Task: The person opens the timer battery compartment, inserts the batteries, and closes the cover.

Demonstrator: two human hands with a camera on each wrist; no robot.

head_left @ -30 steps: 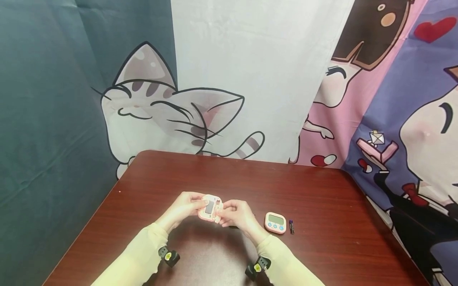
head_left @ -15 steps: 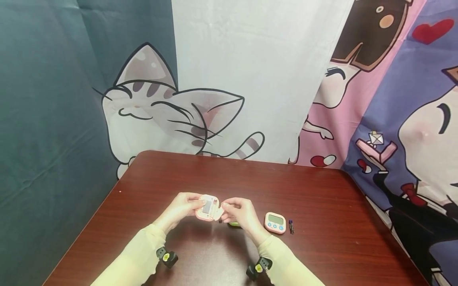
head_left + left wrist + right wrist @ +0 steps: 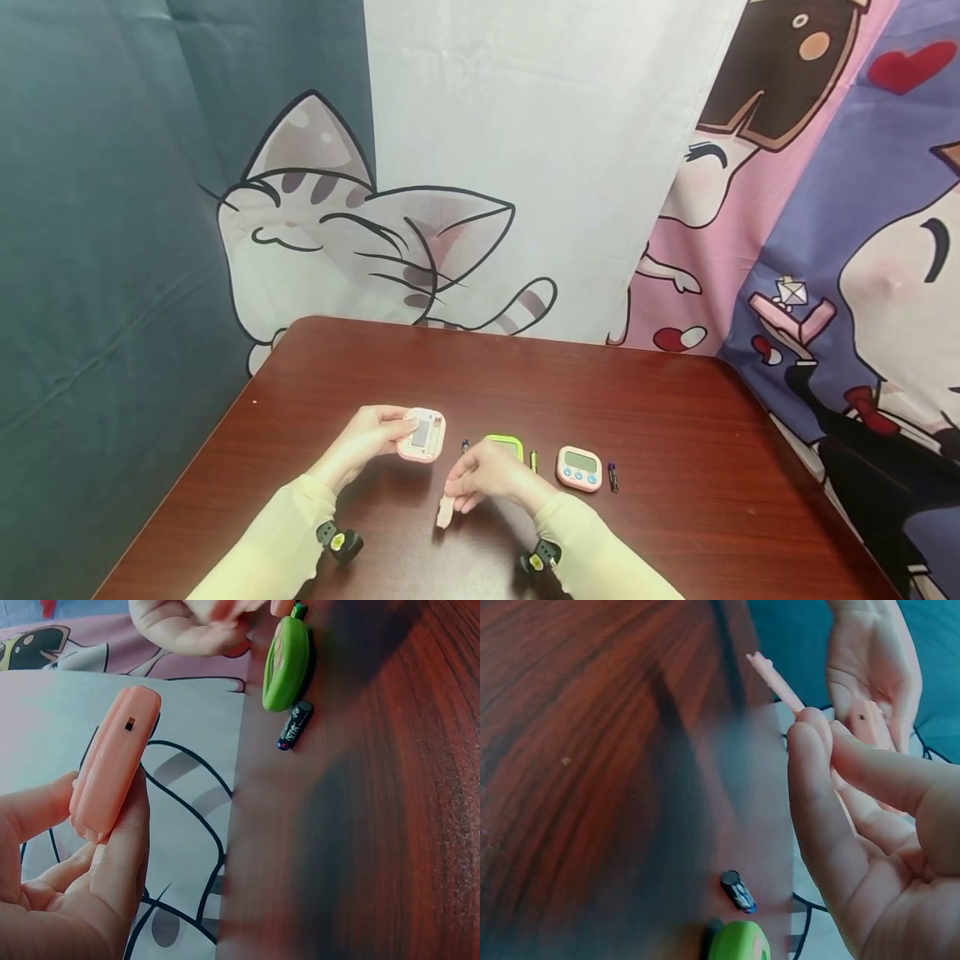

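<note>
My left hand grips a pink digital timer by its left side, back turned up, with an uncovered battery slot along its right edge. The left wrist view has this timer edge-on between thumb and fingers. Lower and to the right, my right hand pinches a small pink battery cover, apart from the timer. In the right wrist view the cover sticks out past the thumb and fingertips. A dark battery lies on the table between the hands; the right hand partly hides a green timer.
Right of the green timer is a green battery. Farther right, a second pink timer lies screen up beside another dark battery. The brown table ends at printed cloth hangings behind.
The cover has come away from the timer. My right hand has carried it down and toward me, while the left hand has shifted slightly left with the timer. More of the green timer shows.
</note>
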